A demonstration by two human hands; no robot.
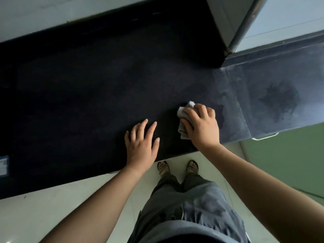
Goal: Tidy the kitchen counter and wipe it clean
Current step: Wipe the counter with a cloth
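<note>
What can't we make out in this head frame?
Head view only:
Crumpled grey-white cloth: mostly covered by the right hand holding it.
Small blue label on the dark stone counter: cut by the left frame edge, print blurred.
Counter under the flat left hand: hidden.
Dirt on the counter's shadowed left half: too dark.

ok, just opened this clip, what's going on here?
A person stands at a dark kitchen counter with a cloth. Their right hand grips a bunched grey cloth and presses it onto the surface near the front edge. The left hand lies flat on the counter beside it, fingers spread, holding nothing. A darker blotch shows on the paler section further right, apart from the cloth.
</note>
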